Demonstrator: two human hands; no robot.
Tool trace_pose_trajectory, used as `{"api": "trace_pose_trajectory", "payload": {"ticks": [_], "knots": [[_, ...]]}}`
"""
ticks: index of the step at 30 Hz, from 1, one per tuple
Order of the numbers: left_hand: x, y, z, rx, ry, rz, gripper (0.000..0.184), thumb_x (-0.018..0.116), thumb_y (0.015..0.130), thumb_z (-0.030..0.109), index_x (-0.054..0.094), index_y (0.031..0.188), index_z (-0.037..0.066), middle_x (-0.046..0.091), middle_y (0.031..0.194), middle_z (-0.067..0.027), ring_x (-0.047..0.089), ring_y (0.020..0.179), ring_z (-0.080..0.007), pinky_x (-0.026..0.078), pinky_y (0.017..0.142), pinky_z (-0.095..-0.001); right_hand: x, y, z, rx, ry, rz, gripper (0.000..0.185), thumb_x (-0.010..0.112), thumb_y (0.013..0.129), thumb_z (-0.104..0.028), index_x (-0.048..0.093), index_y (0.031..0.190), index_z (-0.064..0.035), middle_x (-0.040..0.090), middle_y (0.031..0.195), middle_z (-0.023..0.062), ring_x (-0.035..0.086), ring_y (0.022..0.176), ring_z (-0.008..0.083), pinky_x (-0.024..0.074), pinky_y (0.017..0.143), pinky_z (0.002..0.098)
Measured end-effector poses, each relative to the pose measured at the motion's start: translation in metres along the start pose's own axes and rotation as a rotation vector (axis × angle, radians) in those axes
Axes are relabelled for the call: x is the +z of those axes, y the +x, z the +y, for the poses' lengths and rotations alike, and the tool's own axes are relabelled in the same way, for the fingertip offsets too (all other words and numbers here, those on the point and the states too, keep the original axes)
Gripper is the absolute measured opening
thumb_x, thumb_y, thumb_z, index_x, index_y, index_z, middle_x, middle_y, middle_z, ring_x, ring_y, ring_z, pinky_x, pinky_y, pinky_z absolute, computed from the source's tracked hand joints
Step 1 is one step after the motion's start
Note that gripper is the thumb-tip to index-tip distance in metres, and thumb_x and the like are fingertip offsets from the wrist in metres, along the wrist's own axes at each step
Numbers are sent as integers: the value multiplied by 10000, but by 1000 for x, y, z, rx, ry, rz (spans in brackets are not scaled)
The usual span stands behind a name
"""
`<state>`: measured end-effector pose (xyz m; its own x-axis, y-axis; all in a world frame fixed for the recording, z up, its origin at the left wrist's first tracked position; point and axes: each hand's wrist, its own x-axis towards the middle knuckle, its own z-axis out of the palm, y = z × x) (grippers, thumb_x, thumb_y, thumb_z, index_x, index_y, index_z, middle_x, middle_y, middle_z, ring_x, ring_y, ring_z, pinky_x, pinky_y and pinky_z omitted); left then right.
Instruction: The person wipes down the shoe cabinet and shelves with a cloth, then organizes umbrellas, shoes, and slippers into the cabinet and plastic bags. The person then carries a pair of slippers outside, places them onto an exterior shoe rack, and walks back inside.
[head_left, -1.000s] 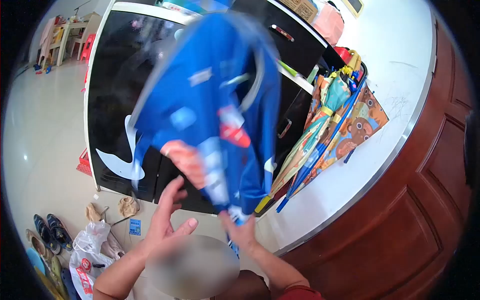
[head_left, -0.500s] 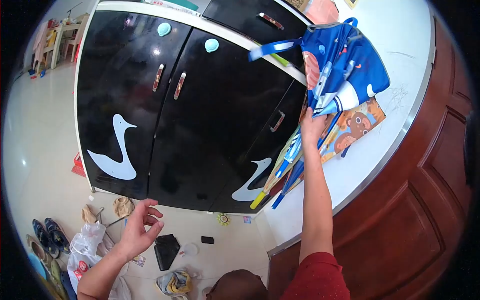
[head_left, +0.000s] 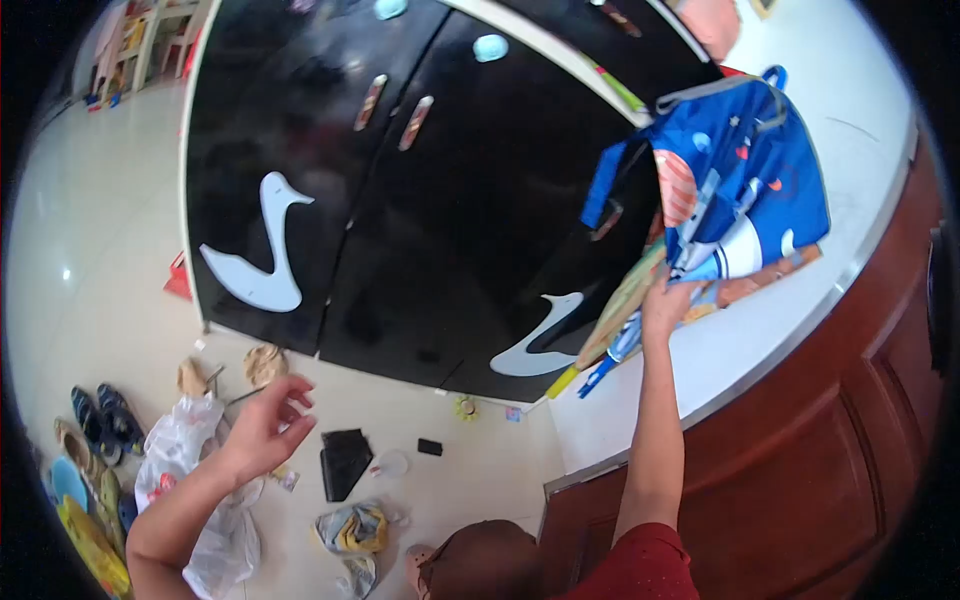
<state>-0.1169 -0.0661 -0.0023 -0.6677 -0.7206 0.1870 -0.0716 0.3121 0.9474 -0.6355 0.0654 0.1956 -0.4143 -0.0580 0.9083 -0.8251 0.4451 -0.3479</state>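
At the right, my right hand (head_left: 665,305) grips the lower end of a blue patterned fabric item (head_left: 750,170) with a strap hanging at its left. The fabric lies over a bundle of umbrellas (head_left: 625,305) that leans beside the black cabinet. My left hand (head_left: 268,425) hangs over the floor at the lower left, fingers curled and apart, holding nothing. It is nearest to a white plastic bag (head_left: 182,440).
The black cabinet (head_left: 480,200) bears white swan shapes. A brown door (head_left: 800,470) stands at the right. Shoes (head_left: 105,420), a black flat item (head_left: 344,464) and a bundled cloth (head_left: 352,528) lie on the floor. Part of a person's head (head_left: 485,560) shows below.
My right hand has carried the blue fabric from the centre to the umbrellas at the right. My left hand has moved left and down, away from the fabric. The view has shifted.
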Motion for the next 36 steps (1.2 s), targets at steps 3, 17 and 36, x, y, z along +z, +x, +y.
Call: {"api": "trace_pose_trajectory", "payload": {"ticks": [3,17,36], "knots": [[1,0,-20,9,13,19,375,642,827,25,491,1170,22,612,957,-94,617,772,-140,518,679,-281,-18,25,-34,7,102,44,434,588,890,-193,467,1173,114,585,1080,318,557,1060,457,407,938,425],[9,16,-55,-61,-18,-59,354,647,806,-10,502,1128,16,606,900,-83,599,719,-139,514,652,-267,-241,122,63,196,177,-50,222,660,876,-215,512,787,-76,487,578,-2,436,396,106,350,362,273],[52,23,-51,-88,47,-146,292,646,803,3,527,1069,7,631,859,-86,619,730,-143,518,655,-260,-50,108,158,174,22,-296,148,553,862,-150,565,801,-15,540,612,68,535,494,166,421,443,328]]}}
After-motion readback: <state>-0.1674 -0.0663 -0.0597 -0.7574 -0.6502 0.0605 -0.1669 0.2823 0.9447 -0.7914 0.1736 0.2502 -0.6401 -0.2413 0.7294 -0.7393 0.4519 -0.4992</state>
